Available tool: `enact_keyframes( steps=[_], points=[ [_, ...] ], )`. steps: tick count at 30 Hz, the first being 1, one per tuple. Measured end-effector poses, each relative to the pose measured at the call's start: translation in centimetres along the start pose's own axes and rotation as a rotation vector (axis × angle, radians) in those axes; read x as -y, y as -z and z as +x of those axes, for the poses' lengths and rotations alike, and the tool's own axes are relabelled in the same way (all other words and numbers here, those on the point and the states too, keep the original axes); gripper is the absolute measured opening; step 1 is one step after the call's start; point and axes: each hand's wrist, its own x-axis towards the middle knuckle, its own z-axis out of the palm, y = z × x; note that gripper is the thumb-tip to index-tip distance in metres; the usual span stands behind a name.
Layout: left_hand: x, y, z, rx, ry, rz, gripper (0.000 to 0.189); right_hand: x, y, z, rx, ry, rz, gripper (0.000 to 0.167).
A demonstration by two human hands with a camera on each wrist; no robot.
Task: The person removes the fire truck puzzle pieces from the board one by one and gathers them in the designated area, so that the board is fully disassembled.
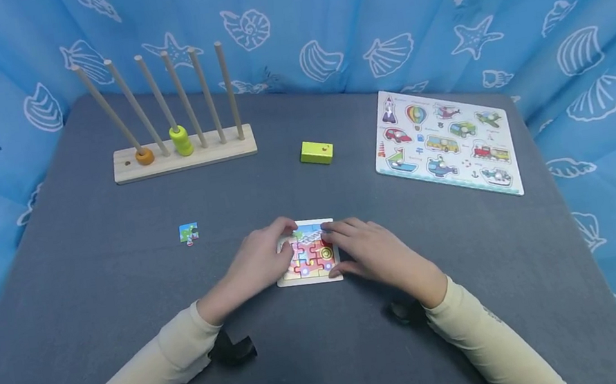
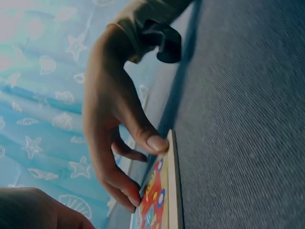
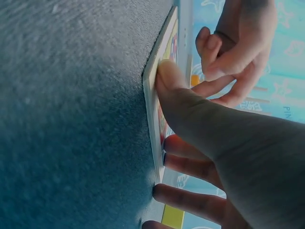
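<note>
A small square jigsaw puzzle (image 1: 309, 251) with a red and blue picture lies in a pale frame before me. My left hand (image 1: 258, 257) reaches over its left side, thumb and index finger near the upper left pieces. My right hand (image 1: 377, 251) rests on its right side. In the right wrist view the right thumb (image 3: 172, 76) presses on the frame's near corner, while other fingers touch the puzzle farther up. From the left wrist, the right hand (image 2: 112, 109) shows arched over the puzzle, with part of my left hand (image 2: 40, 210) at the lower left.
One loose puzzle piece (image 1: 188, 233) lies to the left. Behind stand a wooden peg rack (image 1: 193, 160) with orange and green beads and a yellow-green block (image 1: 316, 152). A vehicle picture board (image 1: 448, 147) lies at the right. Blue shell-print cloth (image 1: 343, 18) surrounds the grey table.
</note>
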Motion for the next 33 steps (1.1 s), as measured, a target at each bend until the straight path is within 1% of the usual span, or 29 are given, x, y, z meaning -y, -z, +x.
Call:
enact_keyframes(
  steps=[3, 6, 8, 10, 13, 17, 20, 27, 33],
  points=[
    [0.0, 0.0, 0.3, 0.002, 0.078, -0.085, 0.032, 0.0, 0.0, 0.0, 0.002, -0.004, -0.005, 0.058],
    [0.2, -0.2, 0.9, 0.007, 0.154, -0.178, 0.030, 0.1, 0.0, 0.0, 0.006, -0.012, -0.008, 0.058],
    [0.3, -0.4, 1.4, 0.014, 0.187, -0.218, 0.031, 0.1, 0.0, 0.0, 0.008, -0.019, -0.008, 0.058],
    [0.3, -0.7, 1.8, 0.017, 0.206, -0.232, 0.032, 0.1, 0.0, -0.1, 0.011, -0.028, -0.007, 0.060],
    [0.1, -1.2, 2.3, 0.002, 0.208, -0.177, 0.032, 0.2, -0.1, -0.1, 0.018, -0.036, -0.005, 0.063],
    [-0.4, -1.8, 2.5, -0.038, 0.168, -0.046, 0.029, 0.2, -0.2, -0.1, 0.019, -0.041, -0.007, 0.065],
    [-0.5, -2.2, 2.5, -0.066, 0.146, 0.003, 0.023, 0.2, -0.2, 0.0, 0.016, -0.036, -0.011, 0.065],
    [-0.2, -2.2, 2.9, -0.092, 0.131, -0.011, 0.016, 0.3, -0.2, 0.1, 0.021, -0.033, -0.005, 0.063],
    [0.1, -1.9, 3.0, -0.102, 0.096, -0.033, 0.014, 0.4, -0.1, 0.1, 0.021, -0.034, -0.011, 0.061]
  ],
)
